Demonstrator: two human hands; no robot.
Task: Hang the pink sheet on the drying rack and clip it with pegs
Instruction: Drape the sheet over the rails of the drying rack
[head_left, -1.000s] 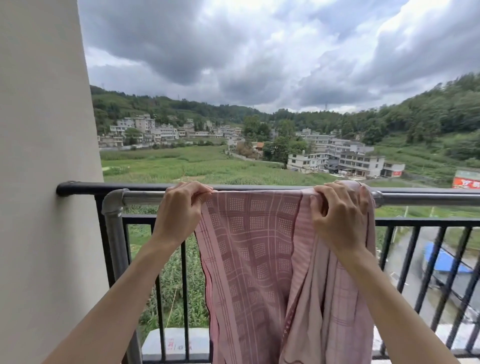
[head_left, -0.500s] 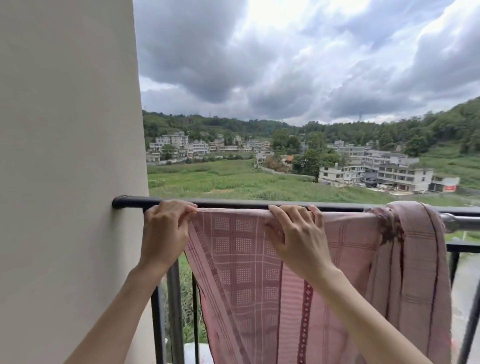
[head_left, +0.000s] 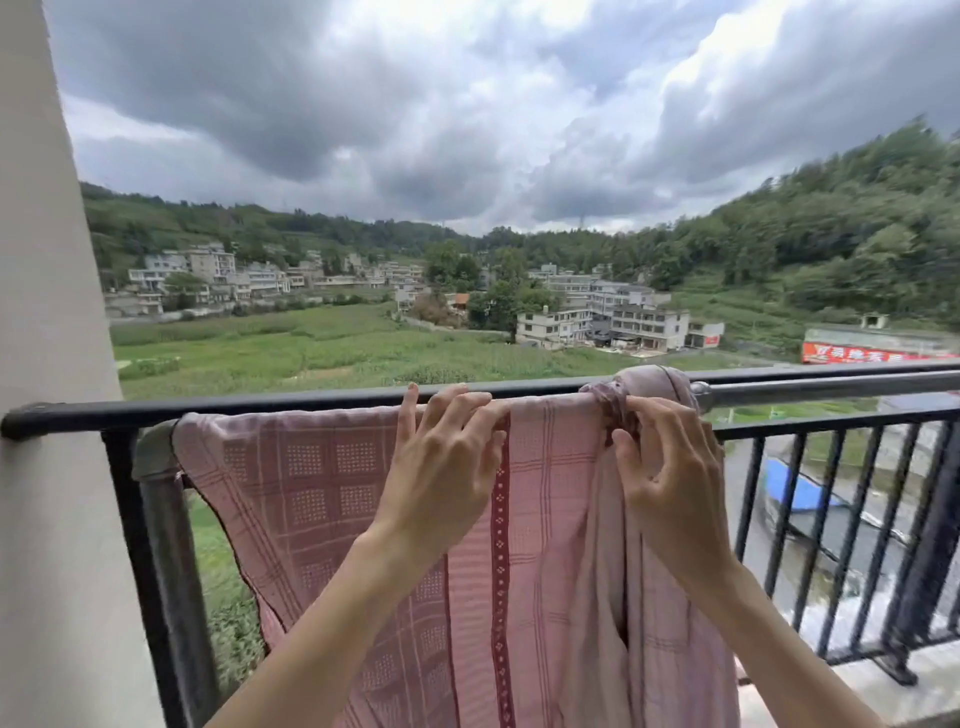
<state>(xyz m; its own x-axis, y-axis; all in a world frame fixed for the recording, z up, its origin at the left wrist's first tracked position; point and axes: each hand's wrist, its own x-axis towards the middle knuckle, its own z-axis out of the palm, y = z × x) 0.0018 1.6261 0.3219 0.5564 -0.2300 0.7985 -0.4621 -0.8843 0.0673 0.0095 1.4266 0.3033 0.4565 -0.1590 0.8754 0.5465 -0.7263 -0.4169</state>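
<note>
Where the pink sheet (head_left: 322, 499) drapes over the drying rack (head_left: 810, 391), the left hand (head_left: 441, 467) lies near-flat on its top fold; at three o'clock, the right hand (head_left: 670, 467) pinches the bunched cloth.

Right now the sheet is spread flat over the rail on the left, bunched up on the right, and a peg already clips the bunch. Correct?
Not quite. No peg shows in the head view. The right hand pinches the bunch where the sheet gathers on the rail; the left hand rests on the sheet's flat part. The rest is right.
</note>
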